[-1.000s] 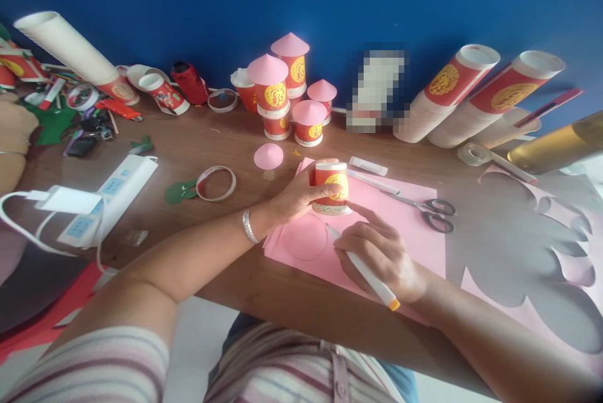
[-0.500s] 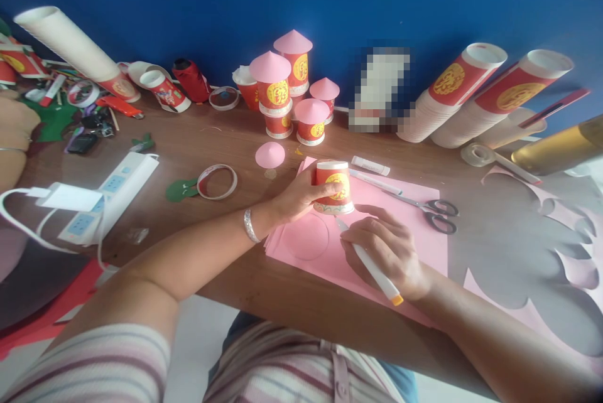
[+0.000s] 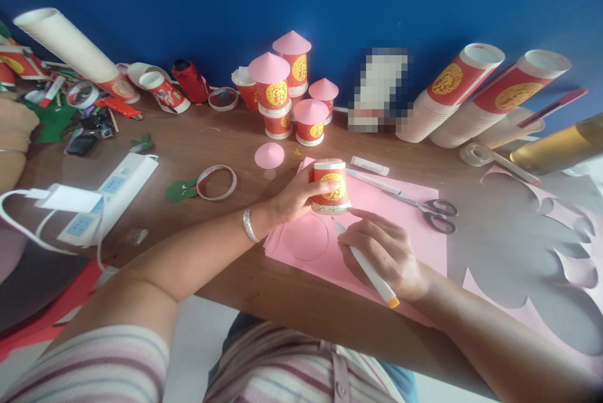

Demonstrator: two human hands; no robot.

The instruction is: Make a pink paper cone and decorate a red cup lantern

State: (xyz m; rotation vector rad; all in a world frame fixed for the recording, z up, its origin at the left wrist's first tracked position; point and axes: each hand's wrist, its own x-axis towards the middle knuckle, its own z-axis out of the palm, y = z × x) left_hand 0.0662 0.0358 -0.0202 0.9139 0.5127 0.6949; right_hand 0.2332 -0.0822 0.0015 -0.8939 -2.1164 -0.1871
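My left hand (image 3: 296, 194) is closed round a red paper cup (image 3: 333, 184), its wide white rim facing down and marked with green lines. In my right hand (image 3: 384, 252) is a white marker (image 3: 370, 268) with an orange end, its tip just below the cup's rim. Beneath both hands lies a stack of pink paper (image 3: 405, 221) with a circle (image 3: 305, 236) drawn on it. Scissors (image 3: 436, 214), a pen (image 3: 377, 182) and a glue stick (image 3: 370, 166) lie beside or on the paper.
Red cups with pink cone tops (image 3: 268, 86) stand behind, near a loose pink cone (image 3: 269, 155). A paper ring (image 3: 217, 182) and power strip (image 3: 110, 202) are at left. Tall cup stacks (image 3: 464, 76) and pink scraps (image 3: 522, 321) are at right. Another person's hand (image 3: 16, 123) shows far left.
The cup in my left hand has shifted slightly left. The marker tip has moved slightly left and up, still near the rim.
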